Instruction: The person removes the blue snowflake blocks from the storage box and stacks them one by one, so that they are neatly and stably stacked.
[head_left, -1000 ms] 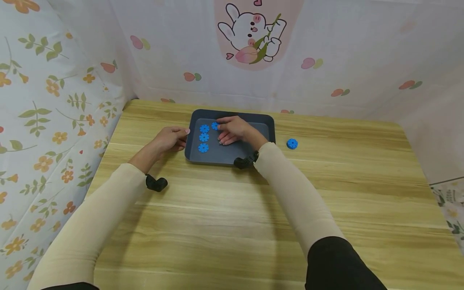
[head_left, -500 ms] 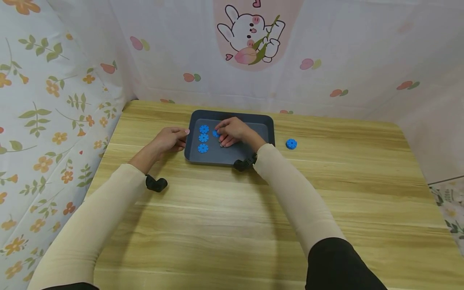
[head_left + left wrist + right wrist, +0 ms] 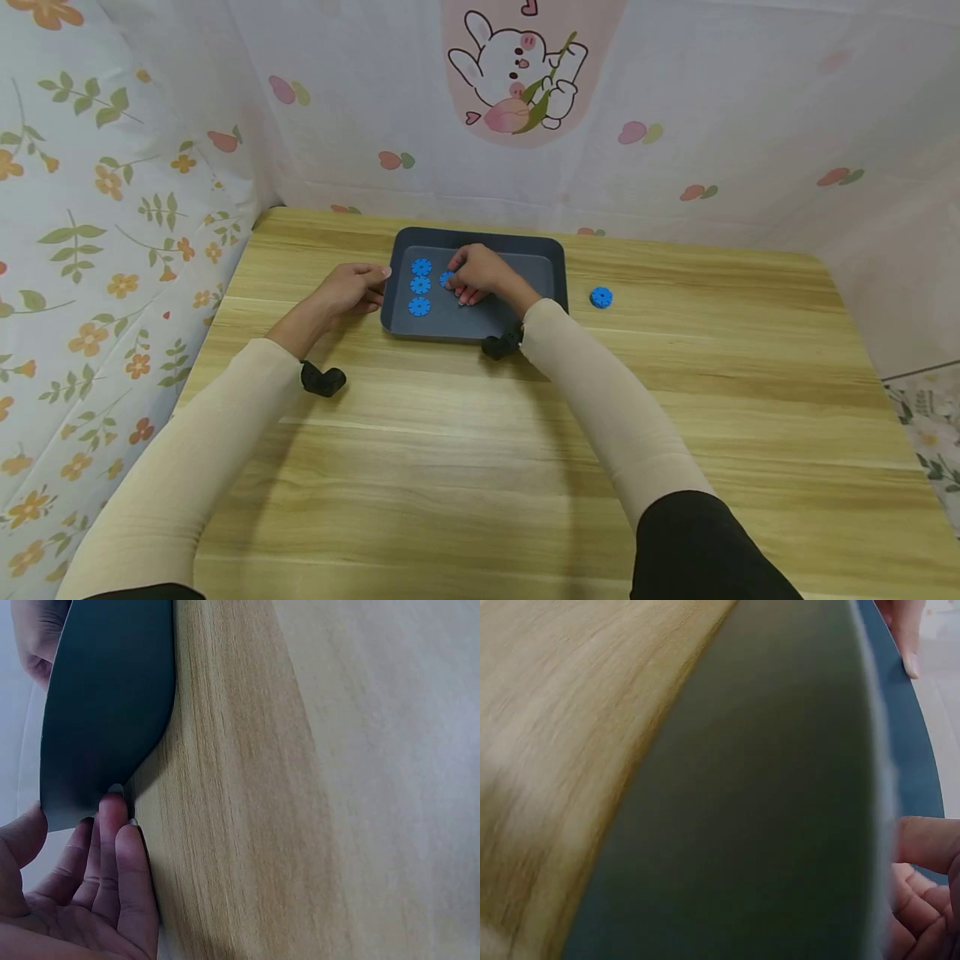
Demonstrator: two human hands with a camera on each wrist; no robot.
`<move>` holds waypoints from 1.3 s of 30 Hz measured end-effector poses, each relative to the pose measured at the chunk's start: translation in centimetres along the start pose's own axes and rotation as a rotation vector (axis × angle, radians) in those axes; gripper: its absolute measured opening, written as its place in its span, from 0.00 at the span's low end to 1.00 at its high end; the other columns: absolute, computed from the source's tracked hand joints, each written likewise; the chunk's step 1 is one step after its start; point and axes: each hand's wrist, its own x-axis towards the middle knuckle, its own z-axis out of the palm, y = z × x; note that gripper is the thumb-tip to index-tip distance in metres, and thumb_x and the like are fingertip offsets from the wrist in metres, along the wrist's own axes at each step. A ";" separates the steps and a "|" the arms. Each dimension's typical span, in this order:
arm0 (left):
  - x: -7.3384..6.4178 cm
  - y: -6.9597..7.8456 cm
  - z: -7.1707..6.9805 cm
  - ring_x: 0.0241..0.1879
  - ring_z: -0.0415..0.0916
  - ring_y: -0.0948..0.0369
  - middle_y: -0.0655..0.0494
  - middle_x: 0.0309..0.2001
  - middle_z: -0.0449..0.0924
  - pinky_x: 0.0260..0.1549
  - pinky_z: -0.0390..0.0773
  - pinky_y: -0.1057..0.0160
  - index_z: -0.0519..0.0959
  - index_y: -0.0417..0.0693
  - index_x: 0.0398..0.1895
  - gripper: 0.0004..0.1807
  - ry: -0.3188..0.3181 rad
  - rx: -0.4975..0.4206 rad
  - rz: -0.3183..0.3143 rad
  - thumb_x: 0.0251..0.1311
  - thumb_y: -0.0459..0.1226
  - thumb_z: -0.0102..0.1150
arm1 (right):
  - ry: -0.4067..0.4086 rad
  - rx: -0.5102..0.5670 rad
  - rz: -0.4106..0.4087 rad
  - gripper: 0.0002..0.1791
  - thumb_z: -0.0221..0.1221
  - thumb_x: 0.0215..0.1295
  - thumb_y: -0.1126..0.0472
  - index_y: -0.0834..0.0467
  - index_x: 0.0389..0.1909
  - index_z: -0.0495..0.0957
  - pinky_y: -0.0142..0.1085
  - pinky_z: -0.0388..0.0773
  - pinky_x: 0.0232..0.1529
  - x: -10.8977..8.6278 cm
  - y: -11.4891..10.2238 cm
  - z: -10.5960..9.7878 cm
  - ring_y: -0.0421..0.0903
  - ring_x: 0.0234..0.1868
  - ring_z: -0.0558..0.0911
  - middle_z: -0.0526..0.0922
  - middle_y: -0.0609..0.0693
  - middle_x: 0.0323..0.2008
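The fourth blue disc (image 3: 446,279) has slid a little toward the person inside the dark tray (image 3: 468,325). A second ago it lay roughly level with the farthest of the column of three blue discs (image 3: 420,285); now it lies nearer the middle one, just beside the column and apart from it. I take that as fine placing rather than a finished spot, since the right hand (image 3: 480,272) is at it, thumb and finger drawn narrow and seemingly pinching its edge (the tray wall hides the disc from the right wrist view). The left hand (image 3: 348,287) grips the tray's left end, unchanged, thumb on the rim and other fingers against the outer wall, which probably steadies it. Right of the tray, another blue piece (image 3: 601,297), perhaps a stack, rests untouched on the table (image 3: 480,450).
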 end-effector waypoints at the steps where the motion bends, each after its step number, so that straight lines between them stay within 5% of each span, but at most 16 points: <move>1: 0.0 0.0 0.0 0.38 0.74 0.64 0.53 0.46 0.75 0.40 0.78 0.69 0.69 0.43 0.67 0.27 0.000 0.000 0.001 0.74 0.50 0.46 | 0.005 -0.013 -0.001 0.15 0.63 0.64 0.64 0.62 0.49 0.73 0.34 0.80 0.22 0.0 0.0 0.0 0.42 0.16 0.79 0.79 0.52 0.21; 11: 0.0 0.1 0.0 0.39 0.74 0.62 0.51 0.48 0.73 0.43 0.78 0.66 0.67 0.44 0.68 0.28 -0.008 -0.001 -0.004 0.74 0.50 0.45 | 0.019 -0.053 0.003 0.12 0.63 0.65 0.57 0.63 0.29 0.82 0.36 0.80 0.22 -0.6 0.8 -0.6 0.41 0.14 0.78 0.78 0.50 0.16; 23: 0.1 -0.1 0.0 0.36 0.74 0.64 0.55 0.43 0.75 0.39 0.78 0.68 0.69 0.43 0.66 0.27 -0.001 -0.015 -0.001 0.73 0.50 0.46 | -0.036 0.092 0.014 0.16 0.59 0.70 0.60 0.62 0.53 0.71 0.40 0.84 0.31 -2.0 0.9 -1.4 0.45 0.22 0.84 0.81 0.55 0.26; 39: 0.0 0.1 0.0 0.37 0.74 0.64 0.54 0.44 0.75 0.40 0.78 0.68 0.70 0.43 0.66 0.27 0.003 -0.005 -0.006 0.73 0.50 0.46 | 0.099 0.138 -0.115 0.13 0.62 0.67 0.59 0.57 0.50 0.80 0.48 0.84 0.34 -5.9 3.2 -3.6 0.47 0.21 0.83 0.82 0.60 0.27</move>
